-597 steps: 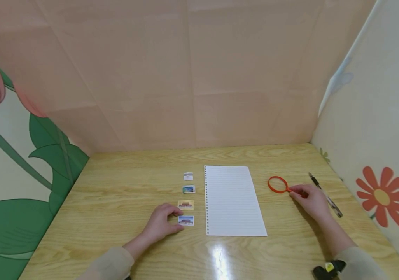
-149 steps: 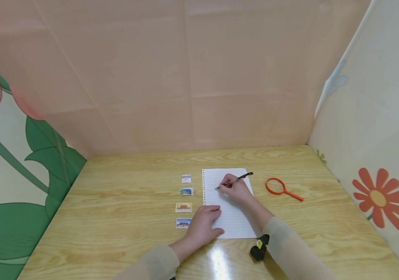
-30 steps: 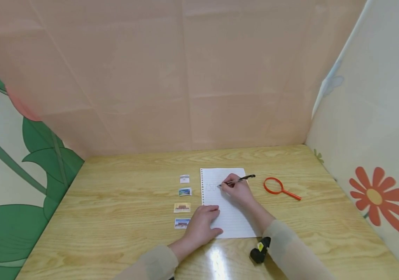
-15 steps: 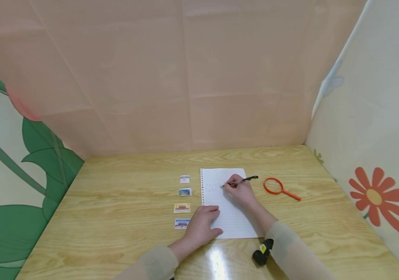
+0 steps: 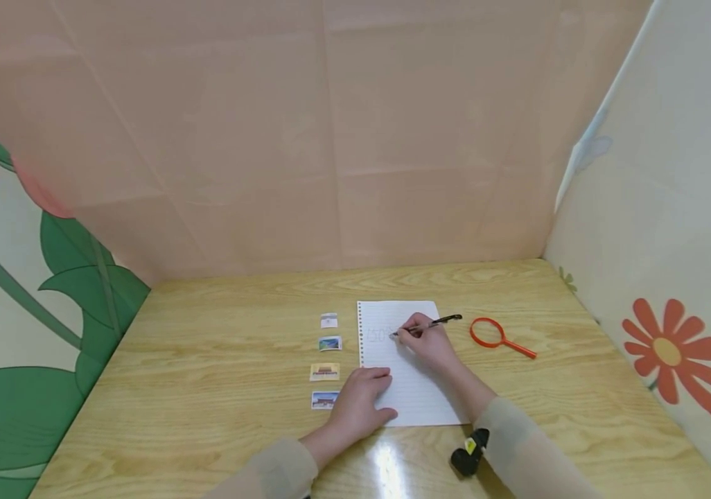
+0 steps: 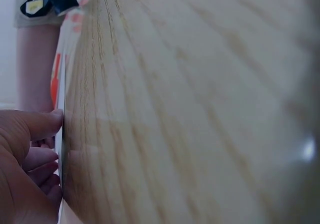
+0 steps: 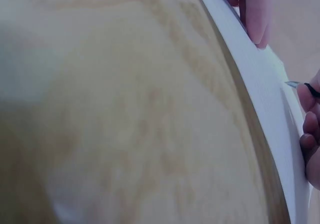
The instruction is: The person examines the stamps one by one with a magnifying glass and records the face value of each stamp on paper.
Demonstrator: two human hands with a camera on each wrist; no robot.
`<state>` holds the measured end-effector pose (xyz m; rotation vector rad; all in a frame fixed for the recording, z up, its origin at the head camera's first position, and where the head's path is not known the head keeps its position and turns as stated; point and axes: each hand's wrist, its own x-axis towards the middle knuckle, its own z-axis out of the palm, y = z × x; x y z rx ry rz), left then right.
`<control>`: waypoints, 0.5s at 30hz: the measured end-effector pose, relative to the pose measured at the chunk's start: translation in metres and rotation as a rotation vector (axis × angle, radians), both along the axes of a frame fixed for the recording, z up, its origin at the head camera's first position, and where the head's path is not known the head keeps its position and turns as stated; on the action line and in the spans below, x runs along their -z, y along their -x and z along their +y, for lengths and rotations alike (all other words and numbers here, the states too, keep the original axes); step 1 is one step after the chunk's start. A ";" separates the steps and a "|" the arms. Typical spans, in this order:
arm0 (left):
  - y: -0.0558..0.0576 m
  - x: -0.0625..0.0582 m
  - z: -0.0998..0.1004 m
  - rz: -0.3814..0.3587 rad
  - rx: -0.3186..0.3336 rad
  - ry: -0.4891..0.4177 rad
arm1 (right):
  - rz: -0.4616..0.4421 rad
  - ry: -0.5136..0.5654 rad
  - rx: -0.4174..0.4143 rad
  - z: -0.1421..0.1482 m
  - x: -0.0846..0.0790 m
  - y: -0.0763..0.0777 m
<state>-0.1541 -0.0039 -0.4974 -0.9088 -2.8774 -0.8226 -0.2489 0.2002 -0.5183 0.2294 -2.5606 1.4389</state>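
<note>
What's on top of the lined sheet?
The left hand rests on the lined sheet; the right hand holds a pen over it, beside faint handwriting. Paper under both hands is hidden.

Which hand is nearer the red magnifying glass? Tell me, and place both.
Right. The right hand holds the pen to the left of the red magnifying glass; the left hand lies farther left, across the left edge of the paper.

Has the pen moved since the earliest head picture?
Yes, leftward: in the head view, the pen lay near the right wall; now the right hand holds it over the paper, well away from that wall.
</note>
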 end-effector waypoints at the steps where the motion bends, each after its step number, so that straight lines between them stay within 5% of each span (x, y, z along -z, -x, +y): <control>1: 0.000 0.000 0.000 -0.002 0.001 -0.002 | -0.007 0.003 0.007 0.000 0.000 0.001; 15: 0.000 0.000 0.000 -0.012 -0.001 0.000 | -0.042 -0.012 0.025 -0.004 -0.002 0.003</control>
